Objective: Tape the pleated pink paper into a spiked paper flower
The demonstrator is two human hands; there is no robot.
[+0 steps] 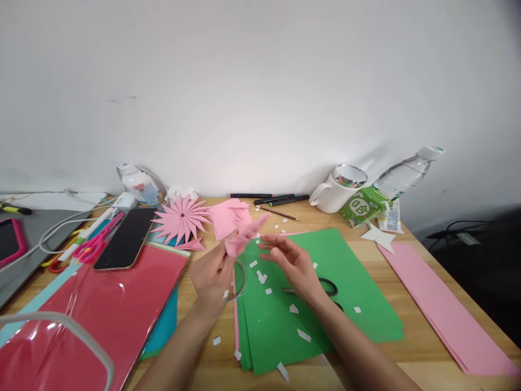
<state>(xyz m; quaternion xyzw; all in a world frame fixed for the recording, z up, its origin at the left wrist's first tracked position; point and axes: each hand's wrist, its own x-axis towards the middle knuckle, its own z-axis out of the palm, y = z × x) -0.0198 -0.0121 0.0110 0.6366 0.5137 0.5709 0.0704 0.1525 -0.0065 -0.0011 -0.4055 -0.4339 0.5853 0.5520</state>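
While the left hand [214,274] pinches a folded pink paper piece [246,237] between thumb and fingers, the right hand [295,266] has its fingers loosely spread, nothing visible in them; the piece is just left of the right fingertips, apart from them as far as I can tell, too blurred to read the folds; black-handled scissors [334,285] lie under the right wrist on the green paper stack [362,282]; main risk: that wrist dropping onto the scissors, shoving them or nicking skin; second: too hard a left pinch crushes creases, too slack lets the piece unfold; third: white paper scraps [304,335], scattered between and nearer than both hands, could cling to skin and get trapped in a fold; minor: the pink paper starburst [195,214] beyond the left hand could get its points bent by a careless sweep.
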